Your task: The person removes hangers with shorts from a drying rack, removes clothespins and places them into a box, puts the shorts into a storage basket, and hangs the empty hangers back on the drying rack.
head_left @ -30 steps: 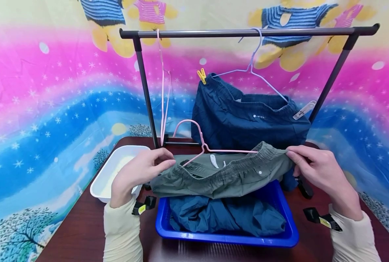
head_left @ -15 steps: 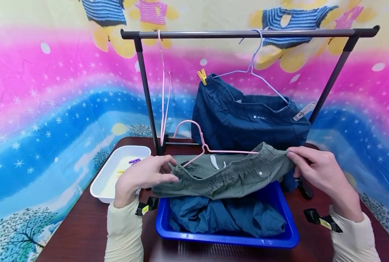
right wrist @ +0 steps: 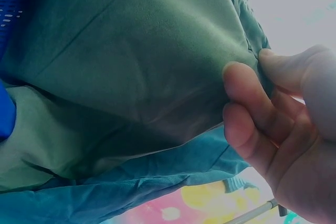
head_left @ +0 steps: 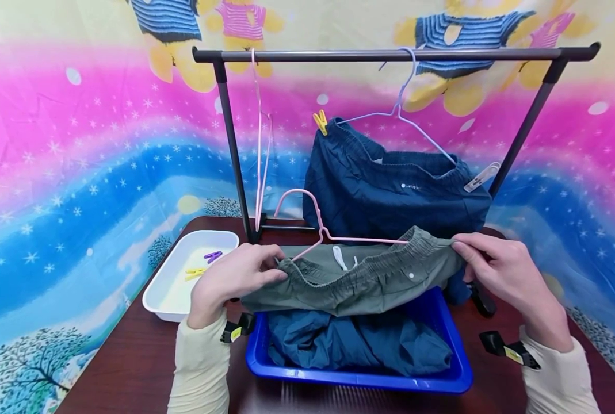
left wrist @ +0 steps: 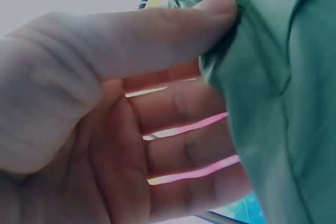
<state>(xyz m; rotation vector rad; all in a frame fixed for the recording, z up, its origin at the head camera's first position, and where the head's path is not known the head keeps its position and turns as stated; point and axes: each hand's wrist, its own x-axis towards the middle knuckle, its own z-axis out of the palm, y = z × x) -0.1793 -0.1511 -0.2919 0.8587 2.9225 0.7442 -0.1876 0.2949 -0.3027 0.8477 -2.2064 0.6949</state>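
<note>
Green elastic-waist pants (head_left: 361, 287) are stretched between both hands in the head view, with a pink hanger (head_left: 321, 227) inside the waistband. My left hand (head_left: 237, 276) pinches the waistband's left end; in the left wrist view its thumb (left wrist: 173, 32) lies on the cloth, the other fingers behind. At the right end, my right hand (head_left: 509, 273) pinches the waistband between thumb and fingers, as the right wrist view shows (right wrist: 283, 103). Beneath the green pants sits a blue basket (head_left: 359, 382) holding crumpled dark blue cloth (head_left: 354, 342).
Behind stands a black rack (head_left: 333, 55). Dark blue pants (head_left: 400, 190) hang there from a purple hanger (head_left: 397, 106), with a yellow clothespin (head_left: 320, 122) and a white one (head_left: 482, 176). A pink hanger (head_left: 259, 149) hangs left. A white tray (head_left: 164, 287) holds clothespins (head_left: 213, 256).
My left hand has shifted slightly right and its thumb now lies over the waistband's left end. Clothespins in the tray have come into sight. My right hand has stayed in place.
</note>
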